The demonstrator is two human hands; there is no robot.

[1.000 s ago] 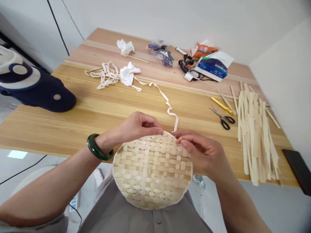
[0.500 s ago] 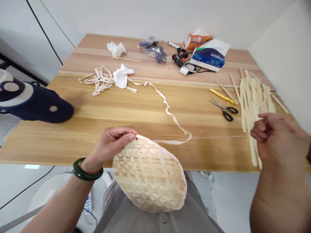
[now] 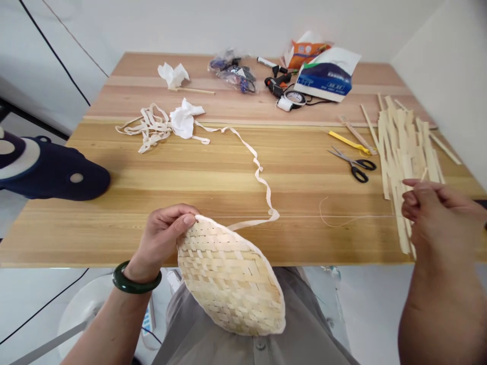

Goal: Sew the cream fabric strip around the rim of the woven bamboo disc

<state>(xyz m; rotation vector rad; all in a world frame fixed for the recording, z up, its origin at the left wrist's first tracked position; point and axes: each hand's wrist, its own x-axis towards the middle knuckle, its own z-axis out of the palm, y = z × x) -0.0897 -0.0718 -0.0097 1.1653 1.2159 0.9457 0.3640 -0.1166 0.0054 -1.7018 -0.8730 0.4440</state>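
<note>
1. Lightly built, the woven bamboo disc [image 3: 228,279] looks stiff yet springy. It sits at the near edge of the counter [image 3: 304,187], and is best held by its bound rim.
2. Left hand [image 3: 162,243]: fingers [image 3: 186,219] pinch that rim.
3. Right hand [image 3: 437,218]: fingers [image 3: 411,200] curl partly closed beside the bamboo strips [image 3: 403,152], near a thin thread [image 3: 361,217]; any grip is unclear.

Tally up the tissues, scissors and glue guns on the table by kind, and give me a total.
Crumpled white paper tissues: 2
Black-handled steel scissors: 1
Black hot glue gun: 1
Total: 4
</note>
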